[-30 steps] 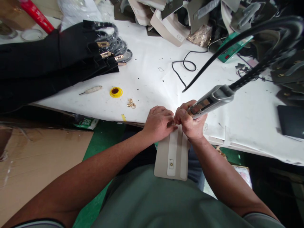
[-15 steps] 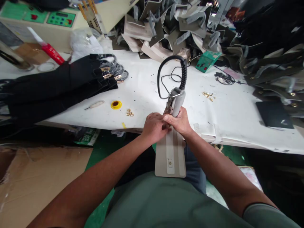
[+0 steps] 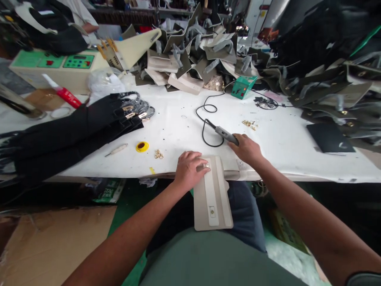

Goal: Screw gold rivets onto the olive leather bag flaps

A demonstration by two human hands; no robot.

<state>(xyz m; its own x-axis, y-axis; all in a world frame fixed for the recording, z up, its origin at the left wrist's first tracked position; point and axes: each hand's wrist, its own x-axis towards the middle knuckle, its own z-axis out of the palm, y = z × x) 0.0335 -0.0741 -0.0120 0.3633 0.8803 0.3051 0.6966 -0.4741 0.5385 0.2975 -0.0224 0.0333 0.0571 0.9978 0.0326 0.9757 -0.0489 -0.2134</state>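
A flat beige panel (image 3: 200, 206) with a long raised strap down its middle rests partly over the table's front edge, its lower end near my body. A small square cutout with a metal fitting (image 3: 212, 211) shows near the strap's bottom end. My left hand (image 3: 189, 169) grips the panel's upper left side, thumb and forefinger close together at a small shiny piece by the strap's top. Right of the panel, my right hand (image 3: 246, 149) is closed around the rear end of a grey corded electric screwdriver (image 3: 225, 134), which lies low over the white tabletop, pointing away leftward.
The screwdriver's black cord leads towards a green control box (image 3: 243, 87). Small gold hardware (image 3: 158, 154) lies left, beside a yellow tape roll (image 3: 142, 146) and an awl (image 3: 119, 149). Black strapped pieces (image 3: 74, 123) cover the left; beige panels (image 3: 184, 81) are heaped behind.
My right hand has moved the screwdriver from upright over the panel to low on the right, tilting it down. My left hand stays at the panel's top. The view has tipped upward.
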